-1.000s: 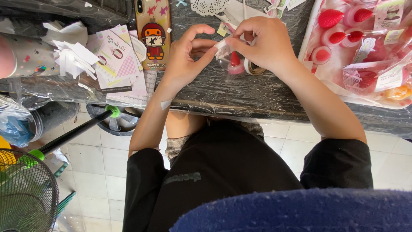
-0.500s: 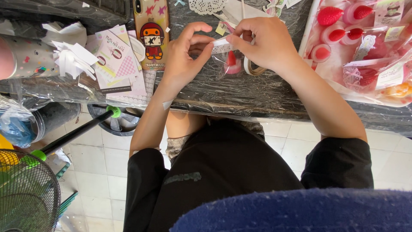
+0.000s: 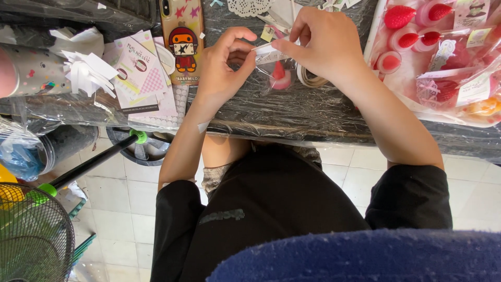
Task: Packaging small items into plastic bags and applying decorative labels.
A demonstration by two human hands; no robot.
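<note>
Two hands meet over one small clear bag (image 3: 267, 52), which I see held just above the black, film-covered table (image 3: 313, 117). My left hand (image 3: 224, 70) pinches the bag's left end between thumb and curled fingers; my right hand (image 3: 326, 42) pinches the right end, fingers closed over it. A red strawberry piece (image 3: 280, 77) on a pink base shows just under the bag; I cannot tell whether it sits inside the bag or on the table. A tape roll (image 3: 308, 79) lies partly hidden beneath my right wrist.

Since half a second ago, the bag has stayed pinched between both hands, and the strawberry piece now shows more plainly below them.

Left of my left hand lies a phone (image 3: 182, 39) in a case with a red cartoon figure, then pink patterned cards (image 3: 138, 73) and white paper scraps (image 3: 86, 70). At the right edge sits a tray (image 3: 396, 31) of strawberry pieces and clear packets (image 3: 454, 78) with pale labels. Below left stands a wire fan (image 3: 31, 235).
</note>
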